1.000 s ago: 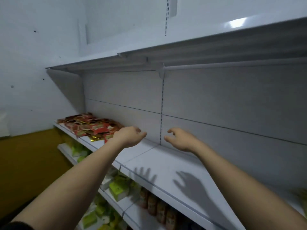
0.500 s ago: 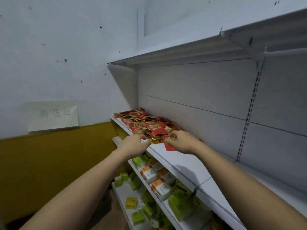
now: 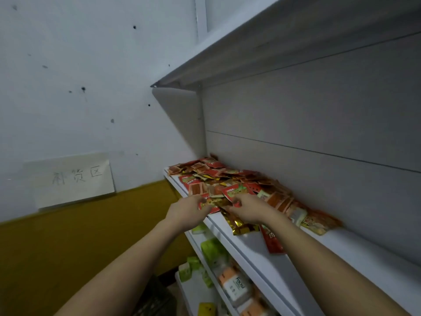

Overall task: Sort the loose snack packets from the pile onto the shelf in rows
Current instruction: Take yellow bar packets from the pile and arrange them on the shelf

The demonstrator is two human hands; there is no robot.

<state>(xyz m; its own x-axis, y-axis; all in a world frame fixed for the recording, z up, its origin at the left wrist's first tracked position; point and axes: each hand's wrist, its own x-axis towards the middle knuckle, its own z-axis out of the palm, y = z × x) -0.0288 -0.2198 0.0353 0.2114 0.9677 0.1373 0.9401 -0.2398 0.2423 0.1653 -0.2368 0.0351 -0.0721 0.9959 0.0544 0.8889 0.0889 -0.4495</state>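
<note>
A pile of red, orange and gold snack packets (image 3: 230, 179) covers the left end of the white shelf (image 3: 307, 254). Both of my hands are at the pile's near edge. My left hand (image 3: 185, 209) curls its fingers round a red packet (image 3: 208, 205) at the shelf's front lip. My right hand (image 3: 248, 209) pinches another red packet (image 3: 234, 192) that stands up from the pile. Gold packets (image 3: 241, 225) and a loose red packet (image 3: 273, 242) lie under my right wrist.
A bare stretch of the white shelf runs to the right of the pile. An upper shelf (image 3: 262, 42) overhangs close above. Lower shelves (image 3: 227, 281) hold green and orange boxes. A paper sign (image 3: 73, 179) hangs on the left wall.
My view has swung left toward the pile. Both hands moved from above the bare shelf to the pile's near edge and took hold of red packets.
</note>
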